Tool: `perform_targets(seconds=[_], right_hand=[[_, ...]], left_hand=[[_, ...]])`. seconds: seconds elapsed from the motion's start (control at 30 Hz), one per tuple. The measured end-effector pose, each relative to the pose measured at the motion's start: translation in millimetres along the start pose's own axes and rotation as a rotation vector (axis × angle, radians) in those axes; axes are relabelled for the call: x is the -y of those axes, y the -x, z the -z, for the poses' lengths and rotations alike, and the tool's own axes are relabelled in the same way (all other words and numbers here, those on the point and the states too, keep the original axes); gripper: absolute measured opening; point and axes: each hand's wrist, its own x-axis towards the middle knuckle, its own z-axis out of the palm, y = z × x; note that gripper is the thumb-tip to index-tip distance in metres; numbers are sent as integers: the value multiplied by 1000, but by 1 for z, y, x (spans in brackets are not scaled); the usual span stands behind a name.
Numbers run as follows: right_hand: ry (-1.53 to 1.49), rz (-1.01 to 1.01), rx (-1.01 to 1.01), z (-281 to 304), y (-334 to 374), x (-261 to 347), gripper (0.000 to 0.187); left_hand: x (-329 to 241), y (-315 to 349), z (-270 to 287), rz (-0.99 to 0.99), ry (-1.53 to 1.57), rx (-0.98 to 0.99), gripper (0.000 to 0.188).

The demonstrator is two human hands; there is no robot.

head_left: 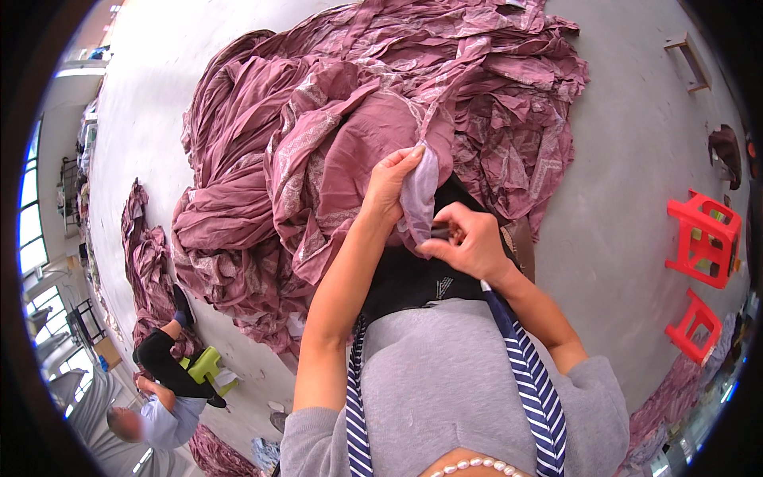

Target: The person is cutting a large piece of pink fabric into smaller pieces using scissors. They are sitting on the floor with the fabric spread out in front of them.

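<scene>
A large heap of mauve-pink cloth (238,143) with pale patterned bands lies before me and reaches up to my lap. My left hand (389,183) pinches a strip of it at the upper end, where the paler underside (420,191) is turned outward. The strip hangs down toward my right hand (473,242), whose fingers are curled, with the thumb at the strip's lower end. Something small and dark shows between that thumb and forefinger; its kind is not clear. Under both hands is black cloth (405,278) on my lap.
A person (163,397) sits at lower left by a green stool (208,370), with more mauve cloth (147,262) alongside. Red plastic stools (703,238) stand on the grey floor at right. A small wooden frame (690,63) and a brown object (725,151) are farther up.
</scene>
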Motion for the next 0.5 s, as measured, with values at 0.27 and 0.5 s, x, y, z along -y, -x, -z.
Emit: perform_targets(seconds=[0.27,0.5], right_hand=[[-581,-354,36,11,-5,5,17],[-548,-92,539,13,24,23,18]], left_hand=[[-16,26,-5,-177,-514,72,28],[8,71,2,-106,-700,260,49]])
